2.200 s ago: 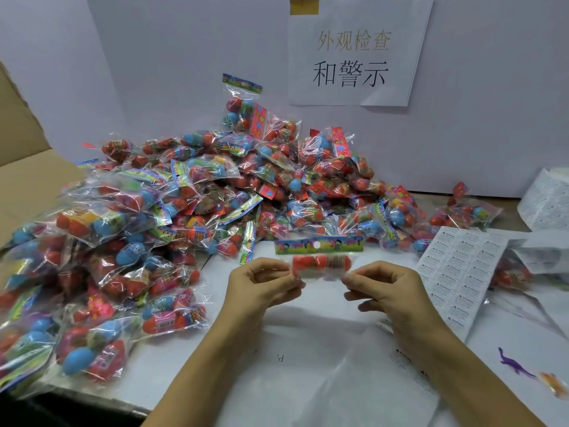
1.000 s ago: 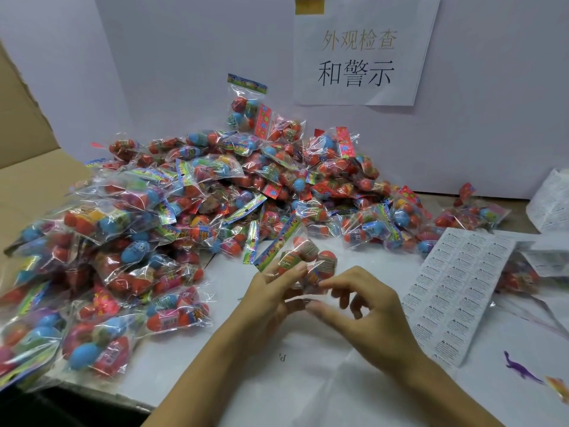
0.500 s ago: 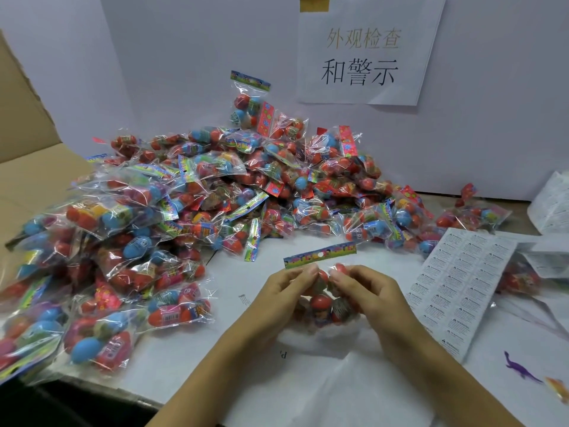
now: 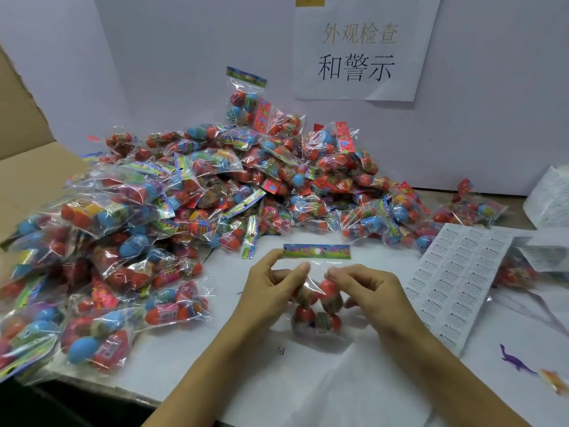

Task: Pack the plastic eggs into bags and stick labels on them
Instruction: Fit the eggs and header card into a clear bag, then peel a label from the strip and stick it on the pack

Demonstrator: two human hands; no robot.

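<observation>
Both hands pinch a bag of plastic eggs [image 4: 317, 306] above the desk [image 4: 354, 380]

Left hand [image 4: 271, 291] and right hand [image 4: 369, 291] grip the film below its header card, just left of the label sheet [image 4: 455, 285]; light, crinkly, probably slippery; best held at the stiff header.

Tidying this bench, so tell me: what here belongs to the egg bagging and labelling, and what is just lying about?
Job: bag of eggs held by left hand and right hand; label sheet; pile of bagged eggs.
Lying about: purple dinosaur; wall sign; cardboard box.
</observation>
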